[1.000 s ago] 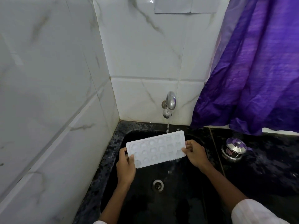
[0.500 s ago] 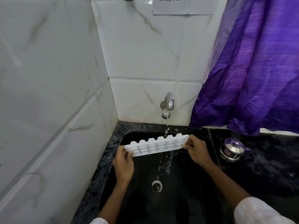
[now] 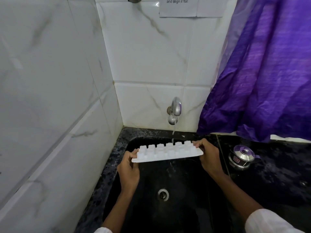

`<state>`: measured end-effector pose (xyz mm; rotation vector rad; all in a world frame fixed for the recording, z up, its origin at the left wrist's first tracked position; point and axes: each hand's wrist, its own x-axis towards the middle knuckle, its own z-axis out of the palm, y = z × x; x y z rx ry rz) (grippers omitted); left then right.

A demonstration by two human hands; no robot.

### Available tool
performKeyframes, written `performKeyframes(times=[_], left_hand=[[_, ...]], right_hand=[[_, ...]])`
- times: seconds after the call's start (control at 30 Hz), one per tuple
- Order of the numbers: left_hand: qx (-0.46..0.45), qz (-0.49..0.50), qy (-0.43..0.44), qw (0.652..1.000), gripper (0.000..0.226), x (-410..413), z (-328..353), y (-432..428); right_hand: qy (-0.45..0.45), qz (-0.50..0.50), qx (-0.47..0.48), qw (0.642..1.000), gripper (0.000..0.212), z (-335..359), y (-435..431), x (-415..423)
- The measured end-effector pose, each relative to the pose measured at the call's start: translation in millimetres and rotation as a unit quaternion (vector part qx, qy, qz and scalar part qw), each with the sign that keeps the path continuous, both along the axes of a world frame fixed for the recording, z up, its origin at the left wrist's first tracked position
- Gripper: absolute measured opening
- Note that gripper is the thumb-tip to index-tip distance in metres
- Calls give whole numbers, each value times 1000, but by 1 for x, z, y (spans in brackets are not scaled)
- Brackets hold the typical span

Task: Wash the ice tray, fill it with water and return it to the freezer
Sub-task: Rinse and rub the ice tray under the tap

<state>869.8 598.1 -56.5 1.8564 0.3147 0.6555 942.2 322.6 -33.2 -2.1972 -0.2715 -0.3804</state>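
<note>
While the tap (image 3: 175, 110) is running at the centre of the frame, the ice tray (image 3: 168, 153) is hanging just under it, above the black sink (image 3: 185, 207) and well clear of the drain (image 3: 162, 194). It is lying upside down, with the bumps of its cups facing up. Its long axis is running left to right across the frame and rising slightly toward the right.

The left hand (image 3: 128, 167) is gripping the lower-left short end, thumb on top and the rest underneath. The right hand (image 3: 209, 157) is gripping the upper-right short end, its fingers (image 3: 198, 145) curling over the far corner. So each hand is holding one end, with the tray spanning the gap between them.

The thin water stream (image 3: 173, 133) is landing on the far row, right of the middle, nearer the right hand. This looks like the rinsing of the underside. Filling is likely calling for a roll about that long axis, both wrists turning together, so that the cups are opening upward under the stream.

A small steel pot (image 3: 241, 156) is sitting on the dark tabletop (image 3: 277, 179) at the right, apart from the hands.
</note>
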Motion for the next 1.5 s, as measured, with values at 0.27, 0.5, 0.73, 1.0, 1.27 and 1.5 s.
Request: performKeyframes(times=[0.27, 0.5, 0.73, 1.0, 1.27, 1.5], left_hand=[[-17, -48, 86, 995, 13, 5, -8, 8], [-106, -109, 143, 978, 19, 16, -8, -4], [-195, -78, 158, 965, 24, 29, -8, -17], [-264, -72, 154, 949, 21, 39, 1, -22], [-275, -72, 156, 946, 23, 47, 5, -27], [-268, -64, 141, 951, 22, 49, 14, -34]], right_hand=[[129, -39, 57, 989, 16, -17, -4, -6], [205, -71, 51, 975, 16, -34, -10, -7], [156, -77, -10, 985, 35, -28, -8, 8], [-22, -21, -136, 990, 23, -10, 24, 39], [-50, 21, -237, 970, 17, -2, 44, 59], [10, 55, -261, 964, 25, 4, 45, 58]])
